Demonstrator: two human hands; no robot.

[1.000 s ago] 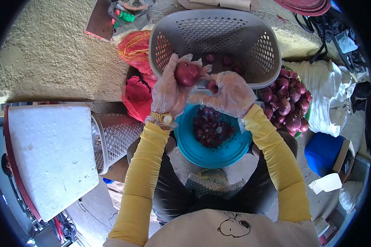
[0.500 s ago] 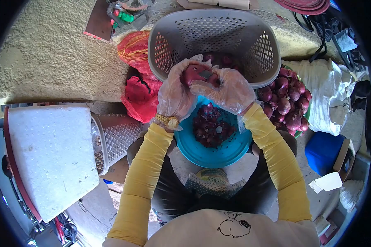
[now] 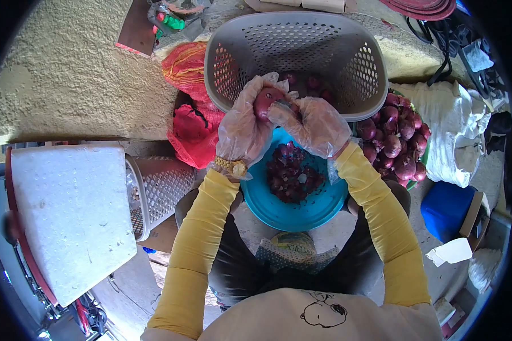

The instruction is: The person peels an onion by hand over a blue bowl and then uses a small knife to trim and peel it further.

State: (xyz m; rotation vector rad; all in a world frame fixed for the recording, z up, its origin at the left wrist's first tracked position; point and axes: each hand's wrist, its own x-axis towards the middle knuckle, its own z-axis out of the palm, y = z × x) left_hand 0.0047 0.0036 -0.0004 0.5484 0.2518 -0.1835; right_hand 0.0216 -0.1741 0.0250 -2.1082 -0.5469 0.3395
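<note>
My left hand [image 3: 246,122], in a clear plastic glove, is wrapped round a red onion [image 3: 265,102] above the near rim of a grey perforated basket [image 3: 296,21]. My right hand [image 3: 318,122], gloved too, is closed against the onion's right side; a small dark blade [image 3: 290,105] shows partly between its fingers. Several red onions [image 3: 313,81] lie inside the basket. Below my hands, a turquoise basin [image 3: 301,219] holds dark red onion peelings [image 3: 293,173]. To the right, whole red onions [image 3: 391,146] are heaped in a green-rimmed container.
Red mesh sacking [image 3: 193,128] lies left of the basket. A white foam box [image 3: 71,216] and a second perforated basket [image 3: 162,184] stand at the left. White sacks [image 3: 452,125] and a blue container [image 3: 446,210] are at the right.
The onion has turned slightly in my left hand, and my right fingers have shifted over it. The blade, more visible before, is now mostly hidden.
</note>
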